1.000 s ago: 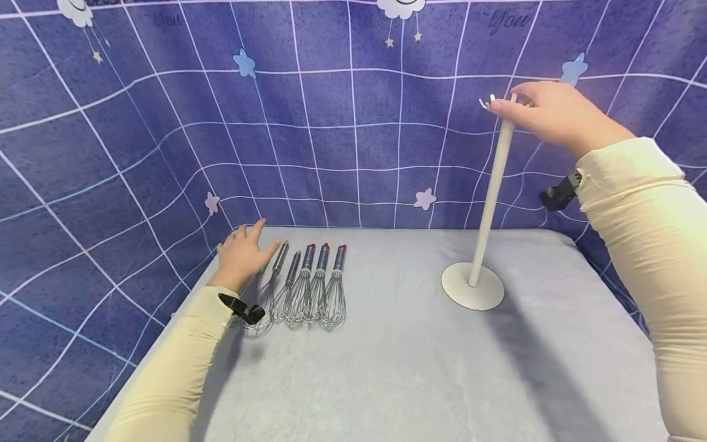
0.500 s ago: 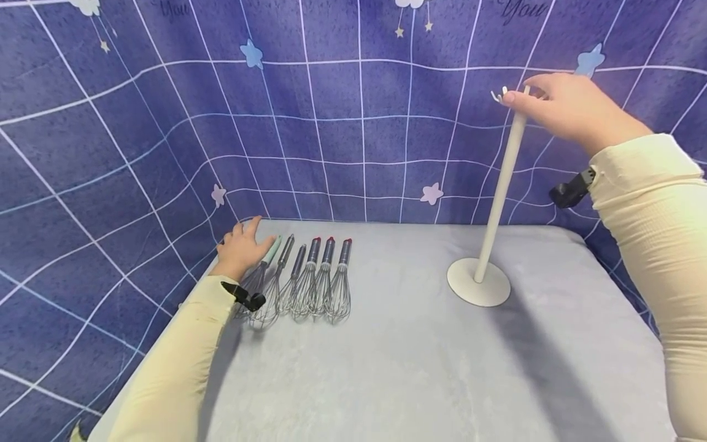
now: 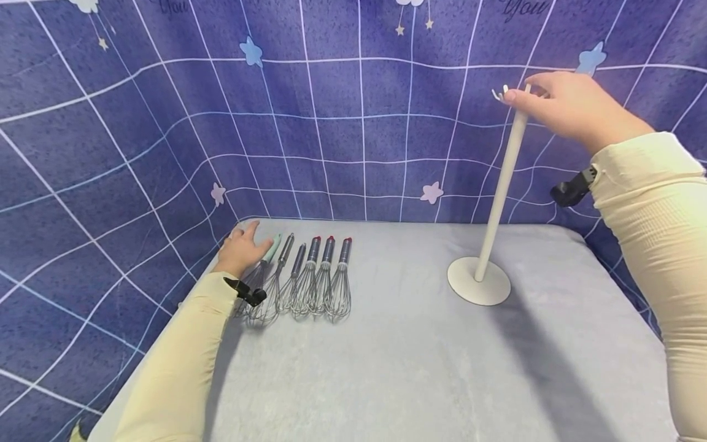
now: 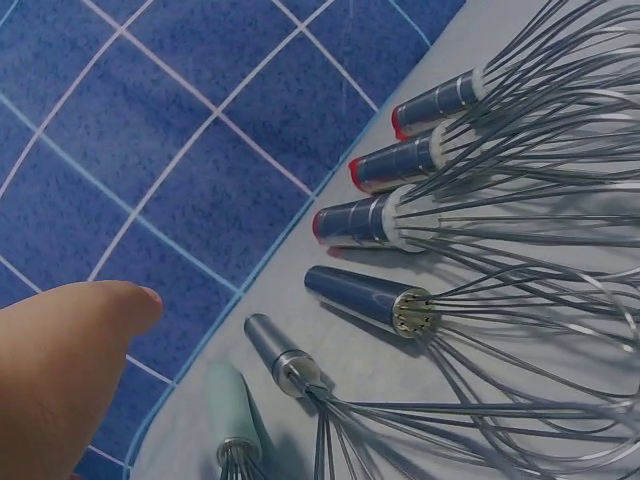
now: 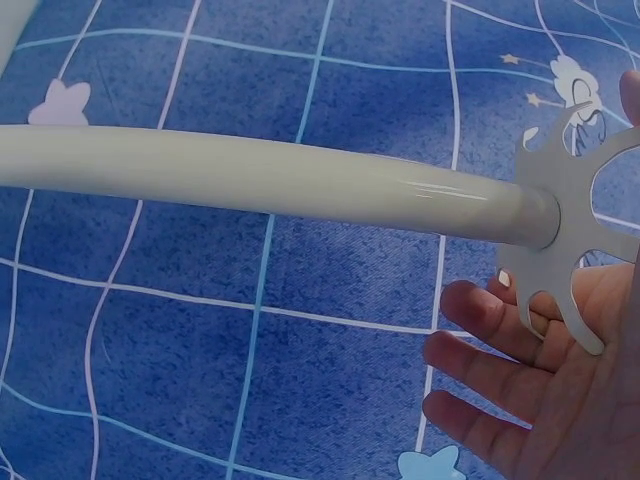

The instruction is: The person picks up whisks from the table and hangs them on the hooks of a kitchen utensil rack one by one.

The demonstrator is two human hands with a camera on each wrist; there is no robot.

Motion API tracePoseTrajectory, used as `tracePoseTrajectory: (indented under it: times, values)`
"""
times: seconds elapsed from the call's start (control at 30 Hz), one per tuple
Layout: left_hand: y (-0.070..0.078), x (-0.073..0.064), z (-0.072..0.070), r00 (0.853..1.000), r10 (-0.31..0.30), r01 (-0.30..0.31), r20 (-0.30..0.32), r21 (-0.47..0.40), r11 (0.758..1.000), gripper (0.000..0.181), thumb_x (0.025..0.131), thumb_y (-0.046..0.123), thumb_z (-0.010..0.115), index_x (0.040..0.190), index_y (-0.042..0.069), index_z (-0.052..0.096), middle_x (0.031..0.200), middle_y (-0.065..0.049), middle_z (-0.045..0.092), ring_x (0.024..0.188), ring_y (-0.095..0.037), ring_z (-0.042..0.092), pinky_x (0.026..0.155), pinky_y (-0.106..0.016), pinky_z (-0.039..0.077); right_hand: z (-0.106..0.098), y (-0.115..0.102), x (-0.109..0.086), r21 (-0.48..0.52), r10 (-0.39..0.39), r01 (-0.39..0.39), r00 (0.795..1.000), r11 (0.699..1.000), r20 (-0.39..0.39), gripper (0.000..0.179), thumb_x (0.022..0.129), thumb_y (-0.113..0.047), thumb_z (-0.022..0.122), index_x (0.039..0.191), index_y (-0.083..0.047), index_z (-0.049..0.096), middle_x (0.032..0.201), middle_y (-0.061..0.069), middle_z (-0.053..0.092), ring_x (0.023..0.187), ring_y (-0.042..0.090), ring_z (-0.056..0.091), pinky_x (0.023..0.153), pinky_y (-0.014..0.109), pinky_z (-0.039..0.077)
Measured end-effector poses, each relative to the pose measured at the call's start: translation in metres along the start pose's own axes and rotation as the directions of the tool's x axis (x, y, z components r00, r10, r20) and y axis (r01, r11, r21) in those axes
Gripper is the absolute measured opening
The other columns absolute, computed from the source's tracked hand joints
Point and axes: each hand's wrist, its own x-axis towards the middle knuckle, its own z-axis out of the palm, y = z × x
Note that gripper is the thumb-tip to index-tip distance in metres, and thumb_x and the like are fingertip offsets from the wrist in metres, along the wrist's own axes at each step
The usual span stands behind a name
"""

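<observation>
In the head view, my left hand [image 3: 240,250], fingers spread, is beside the leftmost whisk, which has a mint-green handle [image 4: 230,405]. To its right lie two plain metal-handled whisks, one with a slim handle [image 3: 285,250] and a shorter whisk [image 3: 298,261]. Three red-tipped whisks [image 3: 328,270] complete the row. Over the top of a white hook stand [image 3: 502,184] is my right hand [image 3: 580,110], thumb on one side and fingers on the other. The right wrist view shows relaxed, slightly bent fingers around the prongs of the hook head [image 5: 560,225], apart from the pole.
A grey-white cloth covers the table [image 3: 386,356]. The stand's round base [image 3: 461,285] rests toward the right. Behind and left of the table hangs a blue grid-patterned curtain [image 3: 381,141].
The head view has shifted slightly since a second ago. The mint-green handle has come into sight beside my left thumb. My right hand stays at the stand's top; the whisks lie still.
</observation>
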Motion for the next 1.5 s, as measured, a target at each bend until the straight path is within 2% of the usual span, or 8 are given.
tracePoseTrajectory:
  times: [0.1, 0.37, 0.57, 0.77, 0.93, 1.2, 1.37, 1.5]
  values:
    - [-0.005, 0.002, 0.003, 1.0, 0.023, -0.023, 0.003, -0.004, 1.0, 0.079, 0.098, 0.058, 0.045, 0.161, 0.015, 0.022, 0.151, -0.04, 0.028, 0.126, -0.066, 0.039, 0.096, -0.074, 0.04, 0.0, -0.001, 0.0, -0.002, -0.003, 0.003, 1.0, 1.0, -0.002, 0.063, 0.101, -0.053, 0.042, 0.123, 0.003, 0.059, 0.107, 0.026, 0.059, 0.095, 0.04, 0.051, 0.074, 0.05, 0.037]
    - [-0.017, 0.005, 0.011, 0.993, 0.105, -0.102, 0.061, -0.057, 0.993, 0.076, 0.1, 0.049, 0.051, 0.16, 0.011, 0.023, 0.15, -0.042, 0.03, 0.131, -0.063, 0.038, 0.105, -0.072, 0.035, 0.001, -0.001, -0.001, 0.016, -0.003, 0.002, 1.0, 1.0, 0.015, 0.067, 0.102, -0.053, 0.04, 0.13, 0.005, 0.056, 0.116, 0.03, 0.058, 0.104, 0.047, 0.051, 0.088, 0.063, 0.038]
    - [-0.025, 0.009, 0.017, 0.988, 0.131, -0.119, 0.081, -0.14, 0.983, 0.076, 0.1, 0.043, 0.055, 0.16, 0.008, 0.023, 0.143, -0.04, 0.043, 0.129, -0.055, 0.046, 0.105, -0.067, 0.039, 0.003, 0.0, 0.0, 0.02, -0.002, 0.002, 1.0, 1.0, 0.013, 0.066, 0.101, -0.052, 0.041, 0.13, 0.005, 0.057, 0.116, 0.03, 0.058, 0.104, 0.046, 0.051, 0.087, 0.062, 0.038]
    - [-0.028, 0.008, 0.021, 0.988, 0.138, -0.12, 0.073, -0.21, 0.97, 0.074, 0.1, 0.036, 0.059, 0.158, 0.005, 0.025, 0.138, -0.039, 0.05, 0.123, -0.052, 0.054, 0.101, -0.064, 0.044, 0.002, -0.002, -0.002, 0.023, -0.003, 0.003, 1.0, 1.0, 0.017, 0.066, 0.102, -0.052, 0.04, 0.13, 0.005, 0.056, 0.115, 0.03, 0.059, 0.103, 0.047, 0.052, 0.087, 0.062, 0.039]
    - [-0.027, 0.004, 0.021, 0.99, 0.136, -0.122, 0.047, -0.223, 0.967, 0.073, 0.1, 0.033, 0.06, 0.157, 0.003, 0.027, 0.134, -0.039, 0.052, 0.119, -0.052, 0.056, 0.1, -0.064, 0.045, 0.002, -0.002, -0.002, 0.017, -0.003, 0.003, 1.0, 1.0, 0.011, 0.064, 0.102, -0.051, 0.041, 0.128, 0.005, 0.058, 0.11, 0.029, 0.059, 0.099, 0.044, 0.052, 0.082, 0.058, 0.039]
    - [-0.025, 0.008, 0.027, 0.995, 0.09, -0.098, -0.046, -0.241, 0.966, 0.085, 0.098, 0.04, 0.057, 0.162, 0.009, 0.011, 0.135, -0.039, 0.048, 0.119, -0.052, 0.054, 0.101, -0.065, 0.043, 0.0, 0.0, -0.002, 0.013, 0.007, -0.008, 1.0, 1.0, 0.019, 0.067, 0.102, -0.051, 0.04, 0.134, 0.006, 0.054, 0.116, 0.032, 0.058, 0.104, 0.047, 0.052, 0.087, 0.062, 0.038]
    - [-0.024, 0.01, 0.032, 0.997, 0.064, -0.07, -0.031, -0.25, 0.966, 0.088, 0.099, 0.042, 0.057, 0.163, 0.015, 0.003, 0.136, -0.04, 0.043, 0.12, -0.055, 0.052, 0.1, -0.068, 0.042, 0.001, -0.001, -0.001, 0.011, 0.01, -0.01, 1.0, 1.0, -0.002, 0.065, 0.102, -0.051, 0.041, 0.131, 0.005, 0.057, 0.112, 0.029, 0.058, 0.1, 0.043, 0.051, 0.081, 0.056, 0.037]
    - [-0.026, 0.01, 0.038, 0.996, 0.088, -0.087, -0.008, -0.236, 0.968, 0.09, 0.099, 0.038, 0.059, 0.163, 0.016, -0.001, 0.137, -0.043, 0.041, 0.12, -0.06, 0.05, 0.098, -0.071, 0.041, 0.0, -0.002, -0.001, 0.026, 0.026, -0.026, 1.0, 0.999, 0.015, 0.071, 0.102, -0.052, 0.04, 0.142, 0.006, 0.049, 0.126, 0.034, 0.054, 0.115, 0.051, 0.048, 0.093, 0.066, 0.036]
